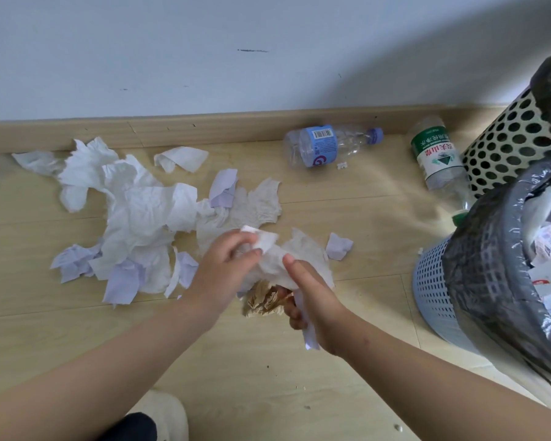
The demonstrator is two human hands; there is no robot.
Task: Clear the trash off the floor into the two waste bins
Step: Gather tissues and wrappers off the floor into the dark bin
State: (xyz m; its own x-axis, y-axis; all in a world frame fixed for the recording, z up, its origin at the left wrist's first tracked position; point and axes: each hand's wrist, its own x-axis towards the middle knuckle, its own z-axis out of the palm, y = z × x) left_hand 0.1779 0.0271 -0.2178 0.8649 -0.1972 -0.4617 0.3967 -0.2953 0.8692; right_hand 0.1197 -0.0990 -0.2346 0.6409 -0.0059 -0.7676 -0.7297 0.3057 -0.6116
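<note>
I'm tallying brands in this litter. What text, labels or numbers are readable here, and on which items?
"农夫山泉": red, seen upside down, on the green-labelled bottle.
Smaller green line next to it: apparently "饮用纯净水", not certain.
Blue-labelled bottle: a barcode with digits too small to read; purple logo unreadable.
Wrapper in the lined bin: red print, too blurred to read.

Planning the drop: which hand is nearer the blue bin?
Right. The right hand, gripping a paper wad, is on the floor side of the blue bin, to its left. The left hand is farther left, pinching tissue.
</note>
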